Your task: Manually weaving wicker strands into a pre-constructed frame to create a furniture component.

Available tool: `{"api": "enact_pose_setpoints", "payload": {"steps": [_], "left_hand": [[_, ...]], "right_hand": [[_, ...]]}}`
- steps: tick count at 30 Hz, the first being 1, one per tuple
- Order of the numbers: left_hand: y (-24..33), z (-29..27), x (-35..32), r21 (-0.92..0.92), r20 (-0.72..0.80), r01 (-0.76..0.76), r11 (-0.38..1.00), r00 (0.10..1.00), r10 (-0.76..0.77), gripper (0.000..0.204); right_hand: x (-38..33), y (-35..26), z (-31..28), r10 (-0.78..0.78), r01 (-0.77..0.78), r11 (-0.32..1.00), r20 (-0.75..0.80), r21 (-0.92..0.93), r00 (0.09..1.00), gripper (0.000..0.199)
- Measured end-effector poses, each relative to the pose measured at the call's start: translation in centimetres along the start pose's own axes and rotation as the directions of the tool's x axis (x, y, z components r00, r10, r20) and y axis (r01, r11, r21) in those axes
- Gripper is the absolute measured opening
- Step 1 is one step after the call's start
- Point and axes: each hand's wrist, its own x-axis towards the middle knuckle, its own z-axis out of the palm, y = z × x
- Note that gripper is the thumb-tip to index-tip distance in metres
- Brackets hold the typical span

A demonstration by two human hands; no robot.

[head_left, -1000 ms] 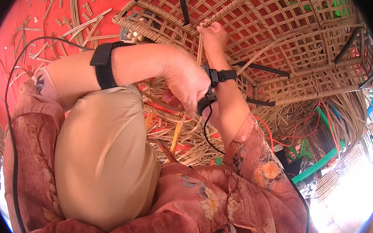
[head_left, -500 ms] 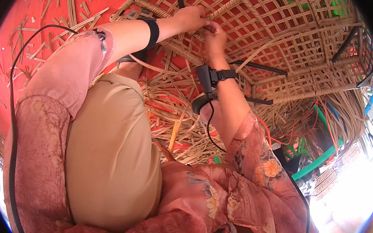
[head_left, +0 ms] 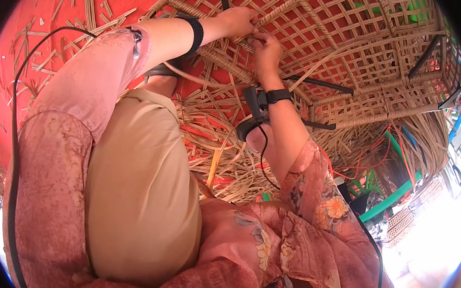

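The wicker frame [head_left: 335, 43] spreads from 12 to 3 o'clock. At 12 o'clock the left hand [head_left: 239, 22] has its fingers bent in close at a wrapped rib [head_left: 280, 10]; the right hand [head_left: 267, 50], at 1 o'clock, curls thumb and fingertips together just beside it. What either pinches is too small to tell. The frame looks light for its spread, stiff along its bound ribs and springier across the open lattice, whose dry strands could crack. Best hold: the ribs, which should grip well.
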Motion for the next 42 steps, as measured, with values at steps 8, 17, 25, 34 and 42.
{"api": "enact_pose_setpoints", "payload": {"steps": [8, 17, 25, 34, 42], "left_hand": [[0.1, -0.6, 0.4, -0.032, 0.083, 0.012, 0.999, 0.997, -0.009, 0.029], [0.3, -1.1, 0.3, 0.020, 0.076, -0.034, 0.999, 0.997, 0.032, 0.028], [1.8, -2.2, 0.1, 0.093, 0.103, -0.058, 0.994, 0.993, 0.048, 0.026], [1.7, -3.2, -0.6, 0.242, 0.262, -0.070, 0.968, 0.965, 0.004, 0.031], [1.3, -2.6, -0.9, 0.421, 0.239, -0.185, 0.888, 0.967, 0.088, 0.033]], "right_hand": [[0.6, -2.8, 0.2, 0.025, -0.033, 0.982, -0.047, -0.185, 0.999, 0.011], [0.1, -1.8, 1.3, -0.062, 0.058, 0.993, -0.034, -0.103, 0.997, 0.043], [0.4, 0.3, 1.6, -0.014, -0.001, 0.955, 0.050, 0.297, 0.999, 0.069], [0.5, 0.5, 1.0, -0.006, -0.079, 0.927, 0.224, 0.366, 0.974, 0.068], [0.5, -0.5, 1.1, 0.149, -0.182, 0.914, 0.117, 0.362, 0.982, 0.050]]}}
